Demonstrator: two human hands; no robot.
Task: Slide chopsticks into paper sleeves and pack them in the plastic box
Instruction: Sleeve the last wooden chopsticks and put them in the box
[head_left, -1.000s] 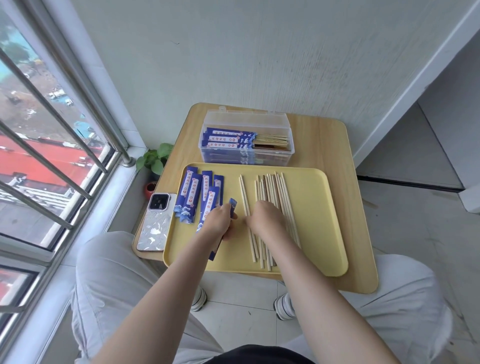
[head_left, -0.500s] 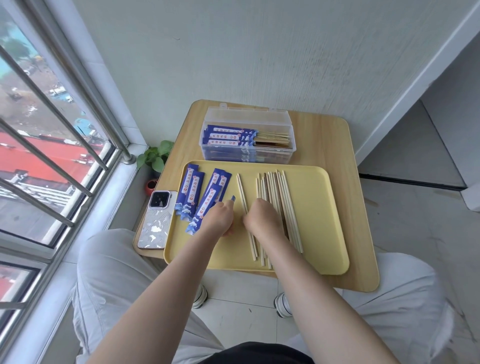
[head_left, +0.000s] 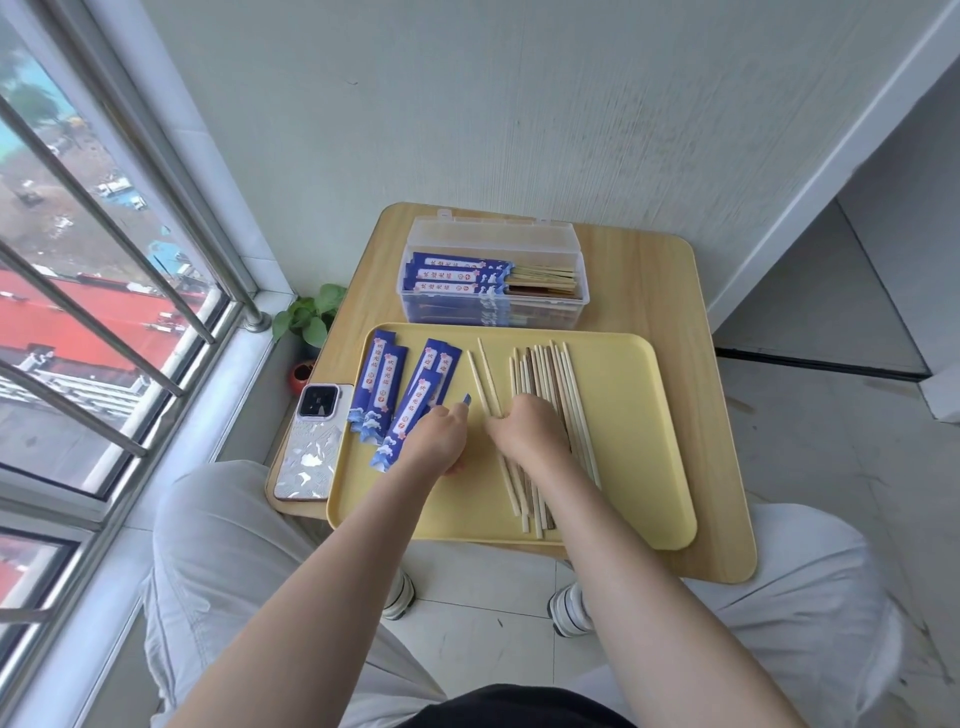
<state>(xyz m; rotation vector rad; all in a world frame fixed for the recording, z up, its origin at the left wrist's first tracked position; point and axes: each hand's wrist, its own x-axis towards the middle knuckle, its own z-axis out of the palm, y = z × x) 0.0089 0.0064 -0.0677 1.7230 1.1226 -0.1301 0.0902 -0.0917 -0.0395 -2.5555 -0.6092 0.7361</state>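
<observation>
On a yellow tray lie several blue paper sleeves at the left and a row of bare wooden chopsticks in the middle. My left hand holds one blue sleeve, whose tip pokes out above the fingers. Beside it, my right hand pinches a pair of chopsticks that stand apart from the row. Behind the tray stands the clear plastic box, lid open, with sleeved chopsticks stacked inside.
The tray and box sit on a small wooden table against a wall. A phone lies at the table's left edge beside the tray. A small potted plant stands below, by the barred window. My knees flank the table.
My right hand has drawn two chopsticks a little leftward out of the row. My left hand has shifted slightly with its sleeve, staying close beside the right.
</observation>
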